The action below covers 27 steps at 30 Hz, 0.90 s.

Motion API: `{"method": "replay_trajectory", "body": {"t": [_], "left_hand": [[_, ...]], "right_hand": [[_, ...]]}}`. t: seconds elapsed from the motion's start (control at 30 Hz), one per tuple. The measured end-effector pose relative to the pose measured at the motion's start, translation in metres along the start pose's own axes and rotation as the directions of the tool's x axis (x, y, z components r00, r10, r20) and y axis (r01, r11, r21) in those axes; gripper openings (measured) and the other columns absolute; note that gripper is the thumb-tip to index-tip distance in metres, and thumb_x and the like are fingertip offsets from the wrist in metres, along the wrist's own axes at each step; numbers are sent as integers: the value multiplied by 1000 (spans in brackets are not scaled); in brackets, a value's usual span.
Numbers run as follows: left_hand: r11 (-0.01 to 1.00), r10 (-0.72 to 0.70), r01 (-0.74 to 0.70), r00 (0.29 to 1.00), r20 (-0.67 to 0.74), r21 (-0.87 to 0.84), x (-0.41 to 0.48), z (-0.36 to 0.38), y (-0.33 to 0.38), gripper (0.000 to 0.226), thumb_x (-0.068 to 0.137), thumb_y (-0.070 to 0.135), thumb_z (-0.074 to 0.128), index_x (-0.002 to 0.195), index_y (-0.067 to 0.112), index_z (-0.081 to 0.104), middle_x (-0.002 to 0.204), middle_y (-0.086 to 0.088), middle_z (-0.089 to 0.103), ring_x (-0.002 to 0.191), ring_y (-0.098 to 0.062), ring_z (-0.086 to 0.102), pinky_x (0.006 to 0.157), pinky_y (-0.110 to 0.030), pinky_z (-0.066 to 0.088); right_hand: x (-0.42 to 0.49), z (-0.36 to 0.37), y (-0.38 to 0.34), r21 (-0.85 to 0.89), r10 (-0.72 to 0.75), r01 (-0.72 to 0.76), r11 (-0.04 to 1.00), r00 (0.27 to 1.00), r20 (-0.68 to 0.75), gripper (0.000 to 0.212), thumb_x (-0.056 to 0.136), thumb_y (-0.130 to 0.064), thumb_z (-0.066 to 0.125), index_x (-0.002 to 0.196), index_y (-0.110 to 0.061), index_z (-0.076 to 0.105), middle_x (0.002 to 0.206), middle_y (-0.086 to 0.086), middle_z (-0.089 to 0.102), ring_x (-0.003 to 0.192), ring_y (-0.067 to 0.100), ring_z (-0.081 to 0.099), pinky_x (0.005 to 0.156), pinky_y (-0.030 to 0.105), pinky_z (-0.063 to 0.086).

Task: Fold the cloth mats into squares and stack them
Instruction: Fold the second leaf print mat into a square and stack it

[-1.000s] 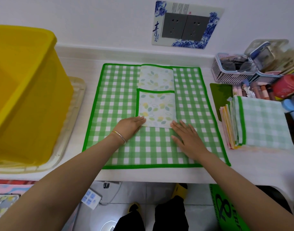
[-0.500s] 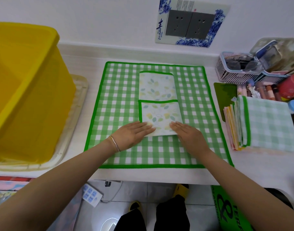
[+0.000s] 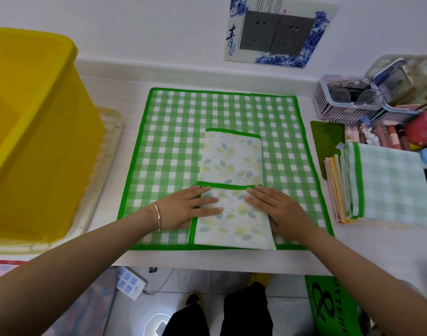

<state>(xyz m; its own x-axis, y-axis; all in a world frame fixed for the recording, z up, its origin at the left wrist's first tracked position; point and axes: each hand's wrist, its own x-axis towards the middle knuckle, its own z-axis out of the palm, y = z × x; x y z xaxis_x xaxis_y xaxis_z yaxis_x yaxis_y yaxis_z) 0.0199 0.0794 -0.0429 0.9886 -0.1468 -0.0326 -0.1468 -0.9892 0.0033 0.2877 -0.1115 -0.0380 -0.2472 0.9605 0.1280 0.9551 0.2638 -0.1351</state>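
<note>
Both forearms reach in over the near edge of the green checked mat [image 3: 173,132], which lies spread flat on the white table [image 3: 115,93]. The left hand [image 3: 183,207], a bracelet [image 3: 158,215] on its wrist, lies palm down with its fingers straight and close together, pointing toward the mat's right border. The right hand [image 3: 278,204] is also palm down, fingers straight and slightly spread, angled toward the mat's far left corner. Neither hand grips anything; both press flat.

Compared with a second ago, the narrow folded leaf-print mat [image 3: 232,161] has slid along the checked mat: its far end sat at the checked mat's far border then, and now it lies around the middle, while its near end reaches the near border.

The left fingertips rest on the left edge of the leaf-print mat's nearer section, just below its green cross seam. The right fingers cover that section's right edge. The far section lies uncovered beyond both hands. A stack of folded mats [image 3: 387,183] sits just off the checked mat's right border, a yellow bin [image 3: 38,132] off its left.
</note>
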Motion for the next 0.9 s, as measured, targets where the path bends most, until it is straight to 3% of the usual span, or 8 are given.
{"method": "replay_trajectory", "body": {"t": [0.17,0.23,0.33,0.43,0.6,0.7,0.8,0.9], "left_hand": [[991,-115,114,993,-1,-68,-3,12,-3,92,76,43,61,149,23,9,153,-7,25,139,-27,29,112,-43,23],[983,-166,163,986,-32,-90,0,12,-1,84,79,49,49,149,19,13,152,-9,28,136,-25,34,111,-42,30],[977,-191,185,980,-51,-108,5,11,-3,81,78,52,50,147,18,22,149,-8,34,133,-25,38,109,-41,33],[968,-193,175,978,-85,-180,10,11,-7,76,78,48,53,144,21,27,148,-7,36,135,-26,34,111,-41,28],[917,-303,245,941,-152,-315,14,10,-13,77,70,15,77,137,17,39,138,-8,49,122,-27,52,99,-42,47],[873,-370,265,906,-203,-409,12,7,-20,64,68,0,68,129,15,55,131,0,57,118,-20,53,100,-33,44],[841,-459,301,836,-300,-449,13,2,-24,41,74,11,56,114,15,68,115,4,67,104,-9,49,93,-17,38],[720,-635,393,707,-313,-572,14,6,-24,39,68,3,74,104,20,73,88,3,69,83,-8,51,76,-22,47]], "right_hand": [[1,10,-2,17,27,-27,999,1000,14,48,94,-32,41,140,-17,43,142,5,47,131,23,44,106,39,40],[1,10,-2,17,34,-34,999,999,-11,47,94,-33,41,139,-18,44,142,4,47,130,23,46,105,39,41],[3,12,2,-2,41,-41,999,999,13,49,94,-36,43,141,-21,41,147,4,41,134,23,40,109,38,30],[4,15,5,33,71,-73,997,996,57,54,94,-39,43,144,-23,35,151,3,33,139,20,31,114,38,21],[7,9,7,148,124,-126,981,992,28,49,93,-30,44,141,-21,40,146,-3,40,134,12,36,112,29,25],[10,8,8,207,192,-188,960,981,1,45,92,-30,47,136,-22,48,141,-9,45,130,6,39,109,19,24],[14,7,8,256,245,-227,940,969,-39,40,90,-31,49,128,-22,57,133,-11,52,124,0,42,105,12,22],[16,5,12,316,311,-267,910,945,-98,33,85,-30,56,116,-23,66,119,-10,64,112,6,55,97,14,30]]}}
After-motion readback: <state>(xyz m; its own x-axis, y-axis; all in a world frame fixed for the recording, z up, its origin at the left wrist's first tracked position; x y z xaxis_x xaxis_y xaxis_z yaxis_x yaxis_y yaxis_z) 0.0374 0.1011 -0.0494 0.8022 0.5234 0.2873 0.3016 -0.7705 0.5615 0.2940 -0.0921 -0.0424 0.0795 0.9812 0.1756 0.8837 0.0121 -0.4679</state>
